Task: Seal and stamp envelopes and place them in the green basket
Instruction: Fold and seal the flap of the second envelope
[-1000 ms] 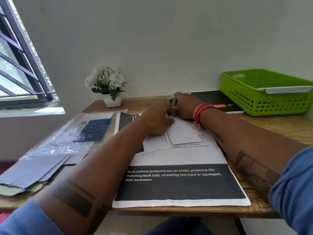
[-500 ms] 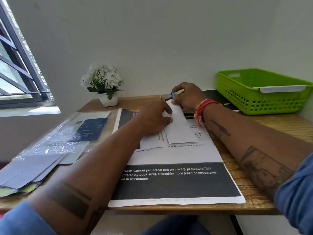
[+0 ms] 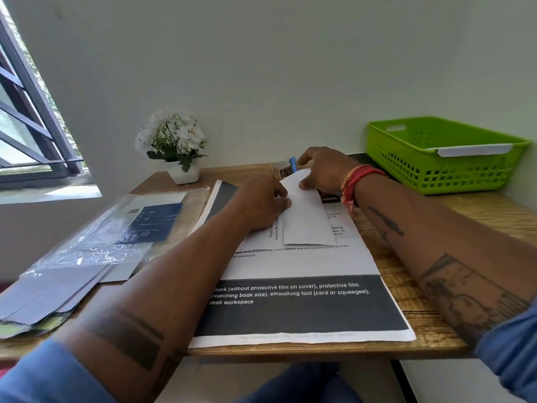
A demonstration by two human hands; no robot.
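Note:
A white envelope lies lengthwise on the printed sheets in the middle of the desk, its far end curled up. My left hand grips its left edge, thumb on top. At that raised far end my right hand pinches the paper, thumb against it. A small tan box with a blue piece stands just beyond my right fingertips; what it is I cannot tell. The green basket sits at the back right with a white envelope resting across its rim.
A large printed sheet with a dark band covers the near desk. A stack of grey envelopes and a clear plastic sleeve lie at the left. A white flower pot stands at the back by the wall. A dark book lies under my right wrist.
My right hand has risen from lying flat over the envelope's far end and now holds that end curled up. My left hand stays on the left edge.

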